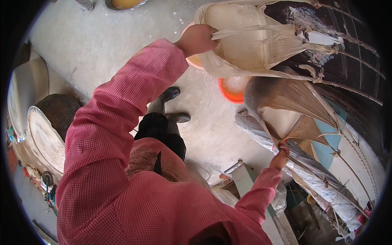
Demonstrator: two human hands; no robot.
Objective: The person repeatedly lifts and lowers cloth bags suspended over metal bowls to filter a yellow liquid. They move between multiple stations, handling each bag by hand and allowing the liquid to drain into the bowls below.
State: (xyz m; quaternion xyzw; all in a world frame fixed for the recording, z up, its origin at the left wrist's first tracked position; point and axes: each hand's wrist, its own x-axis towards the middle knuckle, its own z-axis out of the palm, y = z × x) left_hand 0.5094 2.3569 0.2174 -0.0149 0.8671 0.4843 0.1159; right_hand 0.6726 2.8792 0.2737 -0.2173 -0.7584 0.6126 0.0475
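My left hand [199, 39] is closed on the gathered rim of a pale cloth sling [245, 46], which hangs from knotted ropes and holds cream-coloured contents. Lower down, my right hand [280, 157] grips the edge of a second, brown cloth sling [275, 95], also hung by ropes, with whitish contents in its hollow. Between the two slings an orange-red basin [225, 92] with pale, frothy liquid shows on the floor. Another orange basin [194, 61] is mostly hidden beneath the pale sling.
Taut ropes [352, 84] run to the right edge. A metal basin [107, 6] of yellowish liquid stands at the top. Large round vessels [46, 134] are at the left. A long plastic-wrapped bundle [318, 171] lies below the brown sling, near a pale bench or board [254, 180].
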